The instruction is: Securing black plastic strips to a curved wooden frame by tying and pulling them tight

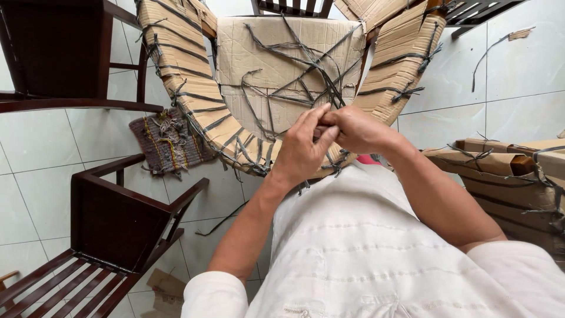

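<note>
Both hands meet at the front edge of a cardboard-wrapped chair [276,76], just above the person's white shirt [365,253]. Left hand [303,147] has fingers pressed together and curled, tips pinching a grey plastic strap [329,94] where it comes off the cardboard. Right hand [356,129] is closed in a loose fist over the same spot, knuckles up, touching the left fingertips; what its fingers grip is hidden, cannot tell exactly. The strap runs up across the flat cardboard panel, tangled with several other grey straps, more straps banding the curved cardboard on both armrests.

Around: dark wooden chair [118,224] with slatted seat at lower left, another dark wooden chair [53,53] at upper left, small woven mat [170,141] on the white tile floor [518,76] between them and the wrapped chair. 1 more cardboard-wrapped piece [512,171] with straps at right edge. Loose strap scrap [488,56] on the tiles upper right.
</note>
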